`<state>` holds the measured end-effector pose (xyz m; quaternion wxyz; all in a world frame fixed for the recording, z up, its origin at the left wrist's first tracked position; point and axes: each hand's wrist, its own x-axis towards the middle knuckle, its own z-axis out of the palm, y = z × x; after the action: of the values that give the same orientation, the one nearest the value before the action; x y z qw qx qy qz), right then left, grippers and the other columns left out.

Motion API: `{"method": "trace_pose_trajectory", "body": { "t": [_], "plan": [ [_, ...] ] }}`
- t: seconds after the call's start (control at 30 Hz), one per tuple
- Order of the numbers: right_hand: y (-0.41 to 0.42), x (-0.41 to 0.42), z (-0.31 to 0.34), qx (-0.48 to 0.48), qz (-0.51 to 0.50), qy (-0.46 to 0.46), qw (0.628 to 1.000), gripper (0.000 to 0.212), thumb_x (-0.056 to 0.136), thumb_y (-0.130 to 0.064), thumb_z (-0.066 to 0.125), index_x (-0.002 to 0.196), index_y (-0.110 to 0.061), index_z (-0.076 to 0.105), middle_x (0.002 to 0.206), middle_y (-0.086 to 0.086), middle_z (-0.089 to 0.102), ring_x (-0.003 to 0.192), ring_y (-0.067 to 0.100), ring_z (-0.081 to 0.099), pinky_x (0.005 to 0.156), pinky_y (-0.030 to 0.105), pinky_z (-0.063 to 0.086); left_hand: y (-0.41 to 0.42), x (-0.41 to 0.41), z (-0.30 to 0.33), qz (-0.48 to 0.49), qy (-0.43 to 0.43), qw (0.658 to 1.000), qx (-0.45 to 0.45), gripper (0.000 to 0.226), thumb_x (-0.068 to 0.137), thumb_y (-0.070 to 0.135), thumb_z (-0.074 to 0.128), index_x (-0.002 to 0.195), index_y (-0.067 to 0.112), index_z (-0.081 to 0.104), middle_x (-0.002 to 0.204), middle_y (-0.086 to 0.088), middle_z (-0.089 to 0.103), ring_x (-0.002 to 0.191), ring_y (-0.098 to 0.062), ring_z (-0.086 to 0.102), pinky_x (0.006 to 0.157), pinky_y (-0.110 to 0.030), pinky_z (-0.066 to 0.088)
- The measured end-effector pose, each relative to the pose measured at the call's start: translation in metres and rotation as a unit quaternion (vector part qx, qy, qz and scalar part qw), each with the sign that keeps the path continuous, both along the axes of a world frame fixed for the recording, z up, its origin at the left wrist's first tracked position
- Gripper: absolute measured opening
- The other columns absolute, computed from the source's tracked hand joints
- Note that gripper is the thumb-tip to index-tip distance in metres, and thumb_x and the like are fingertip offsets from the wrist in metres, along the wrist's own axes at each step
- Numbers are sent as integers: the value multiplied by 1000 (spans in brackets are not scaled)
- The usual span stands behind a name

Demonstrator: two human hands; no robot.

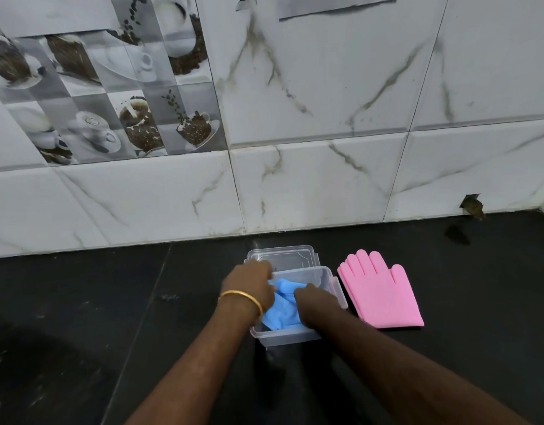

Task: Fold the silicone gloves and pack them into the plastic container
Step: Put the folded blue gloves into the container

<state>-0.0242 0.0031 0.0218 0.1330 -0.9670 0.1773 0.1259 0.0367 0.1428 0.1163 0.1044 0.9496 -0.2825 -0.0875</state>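
Had both hands down in clear plastic container (pixel 326 276) on dark counter (pixel 80 317). L hand (pixel 249 285) w/ fingers curled on blue gloves (pixel 284 305) inside; R hand (pixel 313 305) gripped same bundle. Pink gloves (pixel 379 294) lay flat just R of container, lid (pixel 283 256) behind it.

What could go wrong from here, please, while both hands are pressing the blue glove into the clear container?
The blue glove looks bunched rather than flat under the left hand and right hand, so it may spring back up. Bunched like that, it may leave little room for the pink gloves lying unfolded beside the container. The lid behind might then not close.
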Motion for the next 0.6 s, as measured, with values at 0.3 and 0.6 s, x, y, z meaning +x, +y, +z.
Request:
{"method": "trace_pose_trajectory", "body": {
  "t": [0.3,0.6],
  "plan": [
    [0,0,3,9,-9,20,1000,50,92,-19,56,139,-15,40,137,11,43,126,30,51,101,39,44,-43,-5,-50,-147,1,962,231,45,85,28,60,129,22,57,132,-6,61,123,-28,57,104,-41,43],
    [2,1,4,23,-29,25,999,61,87,-22,63,141,-21,35,138,12,40,123,36,50,101,42,44,-49,4,-71,-128,55,952,271,57,91,40,55,143,21,40,147,-7,46,137,-26,42,114,-41,33]
  ]
}}
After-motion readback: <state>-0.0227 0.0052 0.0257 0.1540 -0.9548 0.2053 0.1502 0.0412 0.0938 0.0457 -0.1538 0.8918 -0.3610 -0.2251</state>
